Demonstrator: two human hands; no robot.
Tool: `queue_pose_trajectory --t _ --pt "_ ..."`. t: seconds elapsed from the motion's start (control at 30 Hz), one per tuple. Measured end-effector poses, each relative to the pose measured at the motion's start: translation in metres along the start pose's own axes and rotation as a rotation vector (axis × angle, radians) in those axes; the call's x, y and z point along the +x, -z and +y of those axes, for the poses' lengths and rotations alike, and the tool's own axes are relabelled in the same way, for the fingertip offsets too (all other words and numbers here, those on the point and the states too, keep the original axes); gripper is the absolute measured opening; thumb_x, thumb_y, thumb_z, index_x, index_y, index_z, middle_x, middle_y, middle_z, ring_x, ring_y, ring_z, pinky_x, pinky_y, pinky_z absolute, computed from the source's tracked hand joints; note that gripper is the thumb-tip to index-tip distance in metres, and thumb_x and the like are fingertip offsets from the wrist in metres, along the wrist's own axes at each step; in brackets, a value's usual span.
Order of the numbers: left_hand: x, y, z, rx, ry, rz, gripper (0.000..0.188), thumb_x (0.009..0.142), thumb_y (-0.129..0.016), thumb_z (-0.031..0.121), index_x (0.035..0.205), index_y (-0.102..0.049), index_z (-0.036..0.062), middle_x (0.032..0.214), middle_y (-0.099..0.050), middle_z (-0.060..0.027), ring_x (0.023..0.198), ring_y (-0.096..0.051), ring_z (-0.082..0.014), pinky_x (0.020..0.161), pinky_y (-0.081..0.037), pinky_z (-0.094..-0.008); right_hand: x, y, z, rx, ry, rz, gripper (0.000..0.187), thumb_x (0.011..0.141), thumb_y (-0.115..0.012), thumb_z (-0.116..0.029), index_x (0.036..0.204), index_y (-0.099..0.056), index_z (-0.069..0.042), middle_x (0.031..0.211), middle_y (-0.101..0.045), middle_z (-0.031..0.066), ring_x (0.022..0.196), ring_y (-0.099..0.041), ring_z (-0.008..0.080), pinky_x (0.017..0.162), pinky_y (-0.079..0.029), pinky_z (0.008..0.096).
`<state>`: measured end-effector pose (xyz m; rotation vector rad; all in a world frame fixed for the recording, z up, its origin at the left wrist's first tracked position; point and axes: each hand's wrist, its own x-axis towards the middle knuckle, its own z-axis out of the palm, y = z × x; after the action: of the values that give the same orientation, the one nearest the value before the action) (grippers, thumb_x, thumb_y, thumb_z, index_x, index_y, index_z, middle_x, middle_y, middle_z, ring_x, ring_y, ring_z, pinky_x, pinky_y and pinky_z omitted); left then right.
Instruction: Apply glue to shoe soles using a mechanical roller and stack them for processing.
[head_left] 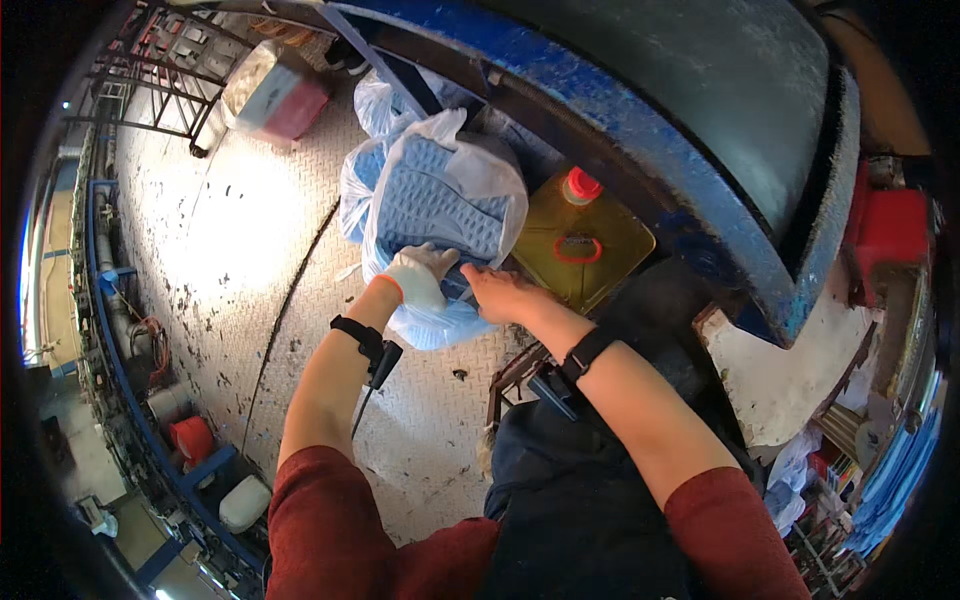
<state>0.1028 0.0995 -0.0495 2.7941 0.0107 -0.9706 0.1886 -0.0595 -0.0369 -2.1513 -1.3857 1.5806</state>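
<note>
Blue textured sheets that look like shoe soles are stacked in a white plastic bag standing on the floor in front of me. My left hand, in a white glove with an orange cuff, rests at the near end of the stack with its fingers curled onto the blue soles. Close beside it, my bare right hand grips the near right edge of the stack. Its fingertips are partly hidden by the soles and the bag. Both wrists wear black straps with small devices.
A yellowish jerrycan with a red cap stands right of the bag, below a blue metal frame. A red and white container sits far left near a metal rack. Blue pipes run along the left side.
</note>
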Motion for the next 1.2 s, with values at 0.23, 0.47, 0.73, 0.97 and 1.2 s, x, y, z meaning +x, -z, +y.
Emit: queue_pose_trajectory --t 0.23,0.47,0.73,0.97,1.2 --pt "0.002 0.009 -0.002 -0.041 0.027 -0.139 0.076 0.057 -0.067 0.029 0.127 -0.046 0.0067 0.112 -0.057 -0.0251 0.104 -0.058 -0.0356 0.089 -0.047 -0.0377 0.015 -0.039 0.017 0.073 -0.123 0.054 0.046 0.088 -0.048 -0.016 0.134 -0.041 -0.013 0.119 -0.056 0.0225 0.112 -0.053 0.0393 0.095 -0.042 0.0478" --pt "0.013 0.024 -0.014 -0.241 0.07 -0.129 0.083 0.055 -0.074 0.035 0.129 -0.045 0.0088 0.118 -0.055 -0.0217 0.109 -0.055 -0.037 0.093 -0.045 -0.039 0.037 -0.048 0.029 -0.503 0.132 0.046 0.027 0.087 -0.046 -0.014 0.102 -0.068 -0.01 0.099 -0.067 0.0135 0.092 -0.065 0.0325 0.077 -0.049 0.0448" --pt "-0.019 0.03 -0.024 -0.164 0.01 -0.087 0.08 0.057 -0.07 0.033 0.129 -0.045 0.0106 0.12 -0.054 -0.022 0.108 -0.055 -0.0379 0.093 -0.045 -0.0409 0.028 -0.052 0.047 -0.342 0.099 -0.032 0.05 0.086 -0.04 -0.014 0.136 -0.044 -0.019 0.118 -0.06 0.0162 0.105 -0.059 0.0335 0.087 -0.045 0.0484" --pt "-0.03 0.062 -0.016 -0.236 -0.054 0.055 0.073 0.056 -0.07 0.025 0.125 -0.047 0.0134 0.111 -0.056 -0.0197 0.104 -0.057 -0.0375 0.088 -0.049 -0.041 0.032 -0.055 0.074 -0.045 0.058 0.035 0.056 0.084 -0.042 -0.009 0.139 -0.039 -0.017 0.128 -0.053 0.0188 0.114 -0.054 0.0343 0.095 -0.043 0.0427" --pt "-0.054 0.08 -0.007 -0.652 -0.127 0.261 0.073 0.055 -0.074 0.021 0.122 -0.047 0.0103 0.111 -0.057 -0.0165 0.104 -0.056 -0.0358 0.092 -0.045 -0.0376 0.039 -0.046 0.072 -0.051 0.052 0.054 0.037 0.086 -0.043 -0.016 0.12 -0.052 -0.004 0.118 -0.057 0.0199 0.108 -0.056 0.0341 0.092 -0.045 0.042"
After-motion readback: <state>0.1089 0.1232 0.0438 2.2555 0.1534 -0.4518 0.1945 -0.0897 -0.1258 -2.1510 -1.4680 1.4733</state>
